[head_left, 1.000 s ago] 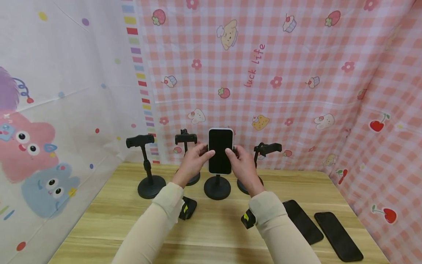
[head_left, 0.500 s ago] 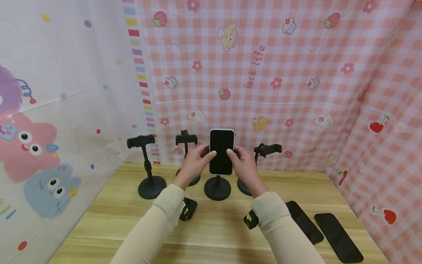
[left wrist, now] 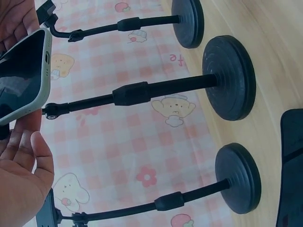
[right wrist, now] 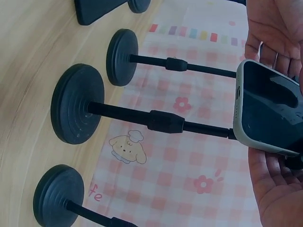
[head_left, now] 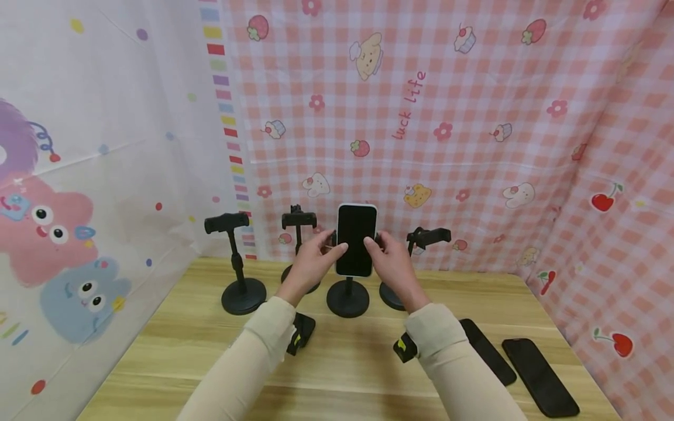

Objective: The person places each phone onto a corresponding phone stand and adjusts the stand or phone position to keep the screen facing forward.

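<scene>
A white-edged smartphone [head_left: 356,240] stands upright with its dark screen toward me, at the head of the middle black phone stand [head_left: 348,298]. My left hand [head_left: 312,257] holds its left side, thumb on the front edge and fingers behind. On the other side my right hand [head_left: 392,262] grips it the same way. Dark clamp ends show beside the phone, partly hidden by fingers. In the left wrist view, the stand's pole [left wrist: 132,93] runs up to the back of the phone [left wrist: 23,75]. The right wrist view shows the phone's [right wrist: 267,109] lower edge above the pole.
Other black phone stands with bare clamps stand at the far left [head_left: 243,295], behind my left hand [head_left: 299,221] and behind my right hand [head_left: 429,237]. Two dark phones [head_left: 540,377] [head_left: 487,351] lie at the table's right. Patterned cloth [head_left: 337,117] hangs behind the table.
The phone and both hands have shifted slightly right over the stand's base, and the phone leans a little more. Both hands keep their hold.
</scene>
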`<action>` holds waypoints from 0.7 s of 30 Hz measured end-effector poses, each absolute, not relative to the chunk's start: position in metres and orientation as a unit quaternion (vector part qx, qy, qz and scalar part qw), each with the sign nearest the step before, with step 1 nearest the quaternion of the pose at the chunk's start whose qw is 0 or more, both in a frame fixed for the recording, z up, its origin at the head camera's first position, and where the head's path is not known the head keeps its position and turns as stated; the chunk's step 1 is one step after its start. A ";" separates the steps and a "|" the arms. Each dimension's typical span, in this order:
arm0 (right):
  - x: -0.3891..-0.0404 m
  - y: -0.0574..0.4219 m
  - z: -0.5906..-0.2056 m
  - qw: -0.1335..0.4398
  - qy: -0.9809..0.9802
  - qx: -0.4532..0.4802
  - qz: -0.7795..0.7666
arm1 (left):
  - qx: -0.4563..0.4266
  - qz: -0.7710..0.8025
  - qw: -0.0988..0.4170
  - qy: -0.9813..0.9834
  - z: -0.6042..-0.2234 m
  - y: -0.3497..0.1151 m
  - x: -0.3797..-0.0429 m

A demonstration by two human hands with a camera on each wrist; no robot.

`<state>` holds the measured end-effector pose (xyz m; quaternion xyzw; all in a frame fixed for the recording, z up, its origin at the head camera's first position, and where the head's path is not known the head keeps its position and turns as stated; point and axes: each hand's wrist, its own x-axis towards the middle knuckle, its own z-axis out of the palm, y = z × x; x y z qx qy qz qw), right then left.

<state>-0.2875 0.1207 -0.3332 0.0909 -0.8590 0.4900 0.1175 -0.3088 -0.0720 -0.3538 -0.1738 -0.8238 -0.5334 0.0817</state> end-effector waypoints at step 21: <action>-0.276 0.139 -0.317 0.096 -0.890 0.114 0.432 | -0.182 -0.469 0.116 -0.856 -0.394 -0.104 -0.282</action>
